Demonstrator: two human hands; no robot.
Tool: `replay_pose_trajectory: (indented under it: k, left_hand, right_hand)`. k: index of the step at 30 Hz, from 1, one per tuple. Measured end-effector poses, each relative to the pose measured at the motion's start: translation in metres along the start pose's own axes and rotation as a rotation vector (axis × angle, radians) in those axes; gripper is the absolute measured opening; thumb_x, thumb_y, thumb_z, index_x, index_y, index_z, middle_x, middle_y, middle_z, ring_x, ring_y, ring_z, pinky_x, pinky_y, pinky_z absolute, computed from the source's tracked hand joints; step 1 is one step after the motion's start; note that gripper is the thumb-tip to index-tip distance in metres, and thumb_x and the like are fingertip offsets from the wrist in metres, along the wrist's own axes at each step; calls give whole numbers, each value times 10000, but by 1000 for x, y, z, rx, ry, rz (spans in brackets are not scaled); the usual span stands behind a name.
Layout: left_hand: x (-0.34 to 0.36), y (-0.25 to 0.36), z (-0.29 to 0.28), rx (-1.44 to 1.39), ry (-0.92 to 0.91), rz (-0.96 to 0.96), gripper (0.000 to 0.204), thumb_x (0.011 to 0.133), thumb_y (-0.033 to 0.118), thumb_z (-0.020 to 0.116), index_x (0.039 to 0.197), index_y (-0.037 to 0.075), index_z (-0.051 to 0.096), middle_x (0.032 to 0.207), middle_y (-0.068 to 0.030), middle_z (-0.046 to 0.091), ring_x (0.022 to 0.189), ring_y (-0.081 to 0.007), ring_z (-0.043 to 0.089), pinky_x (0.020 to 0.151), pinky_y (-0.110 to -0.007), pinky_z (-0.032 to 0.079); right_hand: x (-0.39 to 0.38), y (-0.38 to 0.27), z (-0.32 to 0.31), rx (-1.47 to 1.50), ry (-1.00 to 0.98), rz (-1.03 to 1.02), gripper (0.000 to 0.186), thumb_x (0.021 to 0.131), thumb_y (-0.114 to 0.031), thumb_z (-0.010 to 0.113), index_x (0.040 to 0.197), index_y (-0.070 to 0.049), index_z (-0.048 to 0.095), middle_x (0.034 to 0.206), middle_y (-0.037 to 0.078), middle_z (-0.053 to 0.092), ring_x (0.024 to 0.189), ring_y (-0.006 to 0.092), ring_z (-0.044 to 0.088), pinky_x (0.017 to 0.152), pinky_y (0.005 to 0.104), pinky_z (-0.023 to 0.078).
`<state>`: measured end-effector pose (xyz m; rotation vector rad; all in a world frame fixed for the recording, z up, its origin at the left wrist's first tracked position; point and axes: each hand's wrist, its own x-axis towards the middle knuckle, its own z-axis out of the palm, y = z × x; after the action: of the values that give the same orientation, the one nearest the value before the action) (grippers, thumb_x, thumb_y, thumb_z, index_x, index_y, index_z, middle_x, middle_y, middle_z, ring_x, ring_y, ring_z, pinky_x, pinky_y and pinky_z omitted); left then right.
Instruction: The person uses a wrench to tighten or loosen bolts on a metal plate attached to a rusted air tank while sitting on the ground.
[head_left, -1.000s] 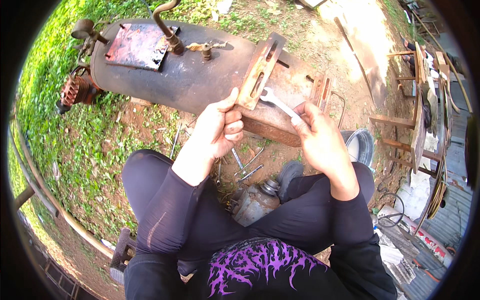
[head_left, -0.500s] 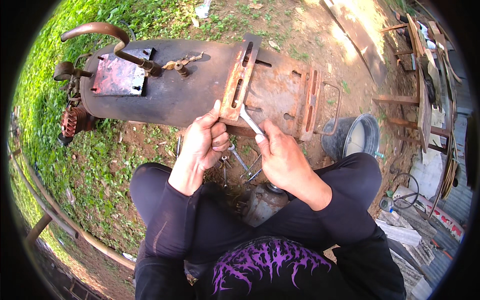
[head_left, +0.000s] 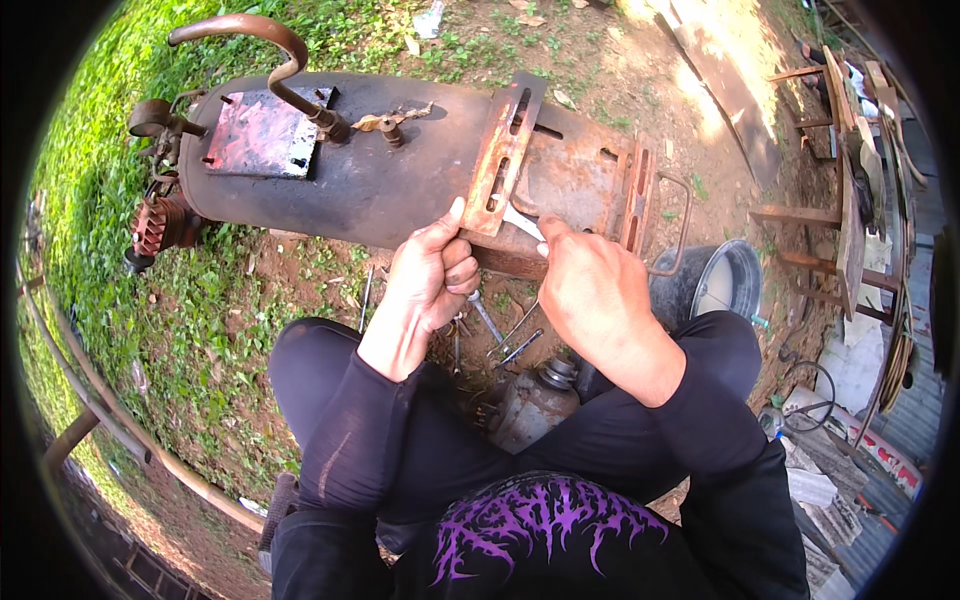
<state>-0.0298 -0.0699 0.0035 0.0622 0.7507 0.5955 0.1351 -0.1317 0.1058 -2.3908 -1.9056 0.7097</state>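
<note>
A rusty cylindrical tank (head_left: 390,190) lies across in front of me, with a slotted metal rail (head_left: 492,180) fixed over it. My left hand (head_left: 432,285) is closed at the rail's near end, its thumb pressed up against the edge and its fingers curled below. What those fingers hold, if anything, is hidden. In my right hand (head_left: 610,300) is a silver wrench (head_left: 522,222), gripped near its handle. The wrench's far end lies beside the rail's near end; the fastener there cannot be made out.
A second slotted rail (head_left: 637,195) and a bent handle (head_left: 683,225) are at the tank's right end. A curved pipe (head_left: 290,62) rises at left. Several loose tools, including a wrench (head_left: 487,315), lie below my hands near a metal bottle-shaped container (head_left: 535,408). A dark bucket (head_left: 725,285) stands right.
My right hand has moved away from me, swinging the wrench handle toward the tank. My left hand stays at the rail's end. The whole view has shifted slightly.
</note>
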Motion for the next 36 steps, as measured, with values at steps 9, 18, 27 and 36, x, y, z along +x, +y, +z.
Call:
replay_pose_trajectory:
  k: [9, 18, 27, 36]
  left_hand:
    - [3, -2, -9, -22, -69, 4, 250, 1057, 359, 502, 932, 154, 571, 522, 109, 205, 428, -57, 171, 422, -228, 205]
    - [0, 0, -5, -72, -38, 2, 213, 1052, 316, 535, 936, 139, 554, 517, 106, 218, 417, -50, 193, 410, -230, 201]
    - [-2, -5, -2, -115, -11, 62, 227, 1058, 312, 503, 960, 124, 582, 518, 100, 193, 415, -60, 177, 415, -233, 213]
    - [-5, 0, 0, -96, -77, -20, 252, 1050, 343, 536, 880, 157, 527, 530, 108, 203, 431, -52, 197, 416, -225, 199]
  right_hand:
    - [23, 25, -20, -96, -1, -271, 233, 881, -79, 515, 1055, -17, 656, 819, 207, 707, 802, 368, 719, 681, 478, 571]
    - [41, 33, -31, -201, -23, -341, 229, 887, -111, 518, 1012, -53, 701, 842, 189, 715, 823, 358, 717, 683, 469, 571]
    - [103, 55, -39, -198, -36, -705, 255, 865, -126, 546, 1043, -111, 728, 889, 146, 726, 911, 325, 704, 807, 455, 544]
    - [135, 72, -80, -489, 88, -877, 202, 847, -104, 593, 1012, -95, 710, 858, 62, 646, 925, 255, 633, 920, 391, 433]
